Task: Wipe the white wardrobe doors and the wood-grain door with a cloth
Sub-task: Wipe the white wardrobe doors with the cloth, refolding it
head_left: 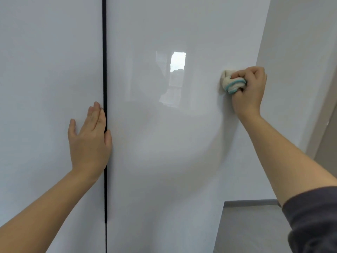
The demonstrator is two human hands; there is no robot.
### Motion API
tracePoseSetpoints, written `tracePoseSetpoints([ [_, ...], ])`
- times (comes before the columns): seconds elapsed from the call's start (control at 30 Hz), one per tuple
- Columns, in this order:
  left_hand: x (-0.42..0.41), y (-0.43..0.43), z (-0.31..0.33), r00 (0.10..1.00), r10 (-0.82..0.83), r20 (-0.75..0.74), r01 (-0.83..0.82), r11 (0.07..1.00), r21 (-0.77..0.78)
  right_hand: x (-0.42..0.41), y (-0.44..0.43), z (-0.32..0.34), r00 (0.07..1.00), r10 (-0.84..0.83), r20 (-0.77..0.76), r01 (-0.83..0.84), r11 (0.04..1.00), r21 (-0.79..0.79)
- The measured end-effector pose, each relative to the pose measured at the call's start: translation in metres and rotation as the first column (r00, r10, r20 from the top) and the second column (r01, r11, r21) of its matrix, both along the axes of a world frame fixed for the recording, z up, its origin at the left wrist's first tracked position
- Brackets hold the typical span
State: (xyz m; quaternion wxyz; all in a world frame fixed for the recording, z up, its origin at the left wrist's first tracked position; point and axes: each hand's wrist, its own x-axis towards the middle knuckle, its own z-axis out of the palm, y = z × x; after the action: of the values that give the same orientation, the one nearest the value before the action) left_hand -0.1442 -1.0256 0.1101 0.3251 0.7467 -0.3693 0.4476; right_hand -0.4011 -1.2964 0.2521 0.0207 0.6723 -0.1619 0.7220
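Observation:
Two glossy white wardrobe doors fill the view, the left door (45, 88) and the right door (155, 143), split by a thin dark vertical gap (104, 70). My right hand (249, 90) is closed around a bunched cream cloth with a teal edge (232, 83) and presses it against the right door near that door's right edge. My left hand (89, 139) lies flat with fingers extended on the left door, right beside the gap. No wood-grain door is in view.
A plain white wall (291, 70) stands to the right of the wardrobe. Grey floor (255, 230) and a pale baseboard show at the lower right. A beige door frame edge (324, 125) runs along the far right. A window reflection shines on the right door.

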Motion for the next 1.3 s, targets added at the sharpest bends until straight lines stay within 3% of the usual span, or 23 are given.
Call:
tracePoseSetpoints([
  [0.1,0.002,0.003,0.001,1.0,0.014,0.026,-0.015,1.0,0.023,-0.003,-0.002,-0.029,1.0,-0.008,-0.014,0.008,1.0,-0.001],
  [0.2,0.005,0.004,0.0,0.998,0.03,0.051,-0.032,0.998,0.048,-0.011,-0.004,-0.098,0.997,-0.031,-0.068,0.032,0.999,0.023],
  [0.43,0.003,0.004,-0.032,0.999,-0.036,-0.001,0.036,0.999,0.03,-0.002,0.028,-0.26,0.987,0.028,-0.161,0.018,0.961,0.275],
  [0.67,0.003,0.016,-0.053,0.995,-0.09,-0.041,0.094,0.989,0.116,0.046,0.069,-0.248,0.999,0.052,-0.013,-0.046,0.947,0.317],
  [0.9,0.019,0.028,-0.05,0.985,-0.172,0.03,0.166,0.974,0.156,0.131,0.126,-0.178,1.0,0.027,-0.012,-0.025,0.993,0.119],
  [1.03,0.032,0.035,-0.056,0.98,-0.172,0.101,0.147,0.965,0.217,0.166,0.154,-0.164,0.991,0.026,-0.128,-0.034,0.998,-0.059],
  [1.3,0.026,0.045,-0.102,0.989,-0.123,0.082,0.092,0.946,0.311,0.167,0.155,-0.31,0.819,-0.121,-0.561,-0.208,0.849,-0.486],
])
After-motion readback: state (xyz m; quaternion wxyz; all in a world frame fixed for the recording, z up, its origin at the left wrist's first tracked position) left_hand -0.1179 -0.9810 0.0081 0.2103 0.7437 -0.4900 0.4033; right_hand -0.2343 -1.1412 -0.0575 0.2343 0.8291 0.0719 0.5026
